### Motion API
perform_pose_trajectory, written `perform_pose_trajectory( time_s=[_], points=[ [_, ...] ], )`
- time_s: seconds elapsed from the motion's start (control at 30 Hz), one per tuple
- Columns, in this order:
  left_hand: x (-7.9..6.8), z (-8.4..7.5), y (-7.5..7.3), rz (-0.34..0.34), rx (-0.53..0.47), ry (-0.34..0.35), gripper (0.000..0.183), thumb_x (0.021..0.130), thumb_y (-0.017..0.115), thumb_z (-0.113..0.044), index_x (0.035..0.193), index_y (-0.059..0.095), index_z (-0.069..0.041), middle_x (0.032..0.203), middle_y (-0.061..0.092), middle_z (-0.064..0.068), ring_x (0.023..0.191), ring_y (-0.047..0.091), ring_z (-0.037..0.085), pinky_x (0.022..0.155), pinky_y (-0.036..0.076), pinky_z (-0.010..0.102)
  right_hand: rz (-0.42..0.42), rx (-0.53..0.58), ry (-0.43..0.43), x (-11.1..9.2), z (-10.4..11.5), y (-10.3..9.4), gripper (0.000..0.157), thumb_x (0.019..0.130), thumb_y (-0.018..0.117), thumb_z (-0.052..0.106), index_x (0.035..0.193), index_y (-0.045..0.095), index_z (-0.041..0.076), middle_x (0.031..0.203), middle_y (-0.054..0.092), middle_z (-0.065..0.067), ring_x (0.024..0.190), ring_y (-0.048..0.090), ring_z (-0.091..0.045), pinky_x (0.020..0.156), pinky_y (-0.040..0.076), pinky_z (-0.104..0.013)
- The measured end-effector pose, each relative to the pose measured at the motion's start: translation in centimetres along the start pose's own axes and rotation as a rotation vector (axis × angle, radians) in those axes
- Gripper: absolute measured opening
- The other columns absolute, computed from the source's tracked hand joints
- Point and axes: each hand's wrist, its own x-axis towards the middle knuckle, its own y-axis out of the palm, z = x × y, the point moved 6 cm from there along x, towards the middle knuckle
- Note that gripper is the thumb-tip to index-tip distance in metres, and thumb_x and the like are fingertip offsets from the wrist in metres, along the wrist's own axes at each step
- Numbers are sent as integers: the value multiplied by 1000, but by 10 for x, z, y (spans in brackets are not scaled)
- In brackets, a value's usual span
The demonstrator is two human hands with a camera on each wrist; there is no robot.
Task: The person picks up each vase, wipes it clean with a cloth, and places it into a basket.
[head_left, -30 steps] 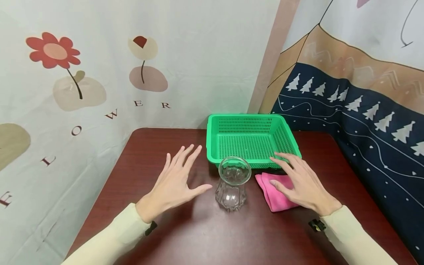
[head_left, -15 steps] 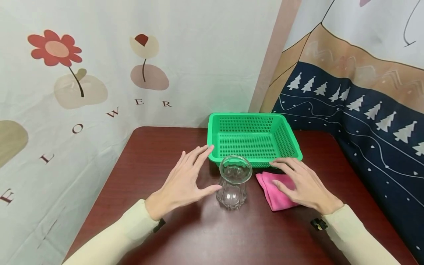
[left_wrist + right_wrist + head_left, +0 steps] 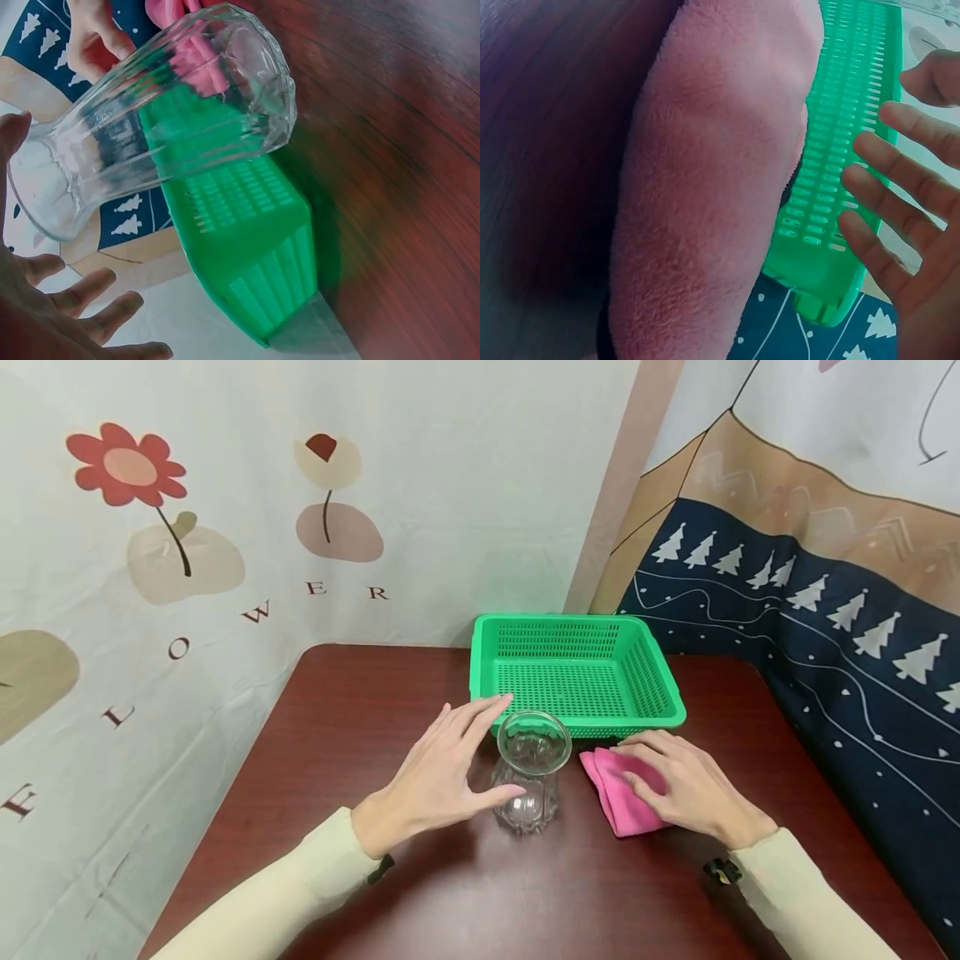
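Note:
A clear glass vase [image 3: 528, 797] with a flared rim and ribbed body stands upright on the table. My left hand [image 3: 442, 777] is at its left side, thumb and fingers spread around the neck's level; in the left wrist view the fingers stay apart from the glass vase [image 3: 187, 120]. Over a folded pink cloth [image 3: 618, 797] hovers my right hand [image 3: 682, 785], its fingers loosely bent and holding nothing. The right wrist view shows the fluffy pink cloth [image 3: 705, 180] beside the spread fingers [image 3: 885, 195], with a gap between them.
A green perforated plastic basket [image 3: 483, 668] sits at the back of the dark red-brown table [image 3: 360, 693], just behind the vase and cloth. Printed curtains [image 3: 450, 485] hang behind the table and along its right side.
My left hand has moved right, closer to the vase. My right hand has lowered slightly over the pink cloth. Vase, cloth and basket have stayed in place.

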Motion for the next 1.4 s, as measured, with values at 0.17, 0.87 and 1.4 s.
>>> perform_pose_trajectory(
  time_s=[0.17, 0.87, 1.4],
  points=[
    [4, -5, 3, -13, 0, 28, 117, 93, 91, -68, 186, 29, -31, 183, 49, -5, 168, 53, 26, 138, 39, 74, 48, -3, 29, -1, -4, 4, 42, 94, 91, 23, 136, 84, 21, 136, 80, 2, 127, 74, -24, 103, 69, -57],
    [11, -14, 19, 5, 13, 59, 110, 98, 90, -61, 185, 32, -26, 172, 60, 3, 162, 57, 30, 137, 40, 74, 123, -12, 16, -2, -11, 15, 40, 98, 87, 24, 138, 85, 20, 137, 79, 2, 128, 73, -23, 106, 65, -55],
    [11, -13, 24, 20, 28, 52, 106, 100, 90, -58, 183, 37, -19, 168, 64, 10, 161, 60, 35, 137, 42, 71, 302, 69, 67, -10, -19, 25, 58, 98, 88, 27, 154, 78, 26, 159, 71, -4, 144, 66, -31, 115, 61, -64]
  ],
)
